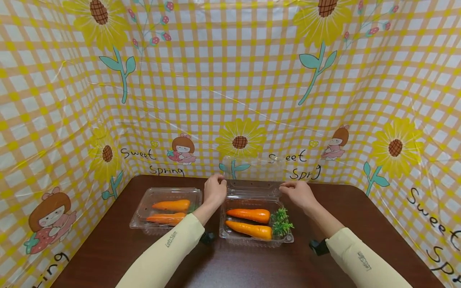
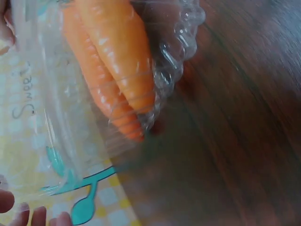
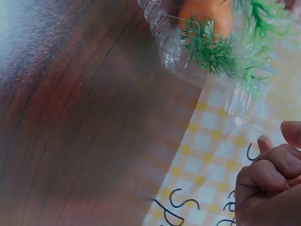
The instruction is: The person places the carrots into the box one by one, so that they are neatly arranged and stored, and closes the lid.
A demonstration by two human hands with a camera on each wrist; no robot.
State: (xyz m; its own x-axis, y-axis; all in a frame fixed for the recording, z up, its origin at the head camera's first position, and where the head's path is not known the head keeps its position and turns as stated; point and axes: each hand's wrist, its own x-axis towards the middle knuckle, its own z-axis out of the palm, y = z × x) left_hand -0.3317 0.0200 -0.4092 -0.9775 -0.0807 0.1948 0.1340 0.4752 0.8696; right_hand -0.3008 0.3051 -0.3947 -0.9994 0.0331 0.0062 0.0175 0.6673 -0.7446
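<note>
A clear plastic clamshell box (image 1: 230,237) stands on the table with its clear lid (image 1: 253,190) raised at the back. Inside lie two orange carrots (image 1: 248,215) and a sprig of green leaves (image 1: 282,222). At the lid's left edge, my left hand (image 1: 215,190) holds the plastic with thumb and fingers; its fingertips (image 2: 38,216) show at the lower left of the left wrist view. My right hand (image 1: 299,194) pinches the lid's right edge, its other fingers (image 3: 268,174) curled in the right wrist view. Exact contact with the transparent lid is hard to see.
Left of my left forearm stands a second clear clamshell box (image 1: 138,224), its lid down over two carrots (image 1: 172,205). The dark wooden table (image 1: 230,268) is bordered by a checked, flower-printed cloth (image 1: 237,104) at the back and sides.
</note>
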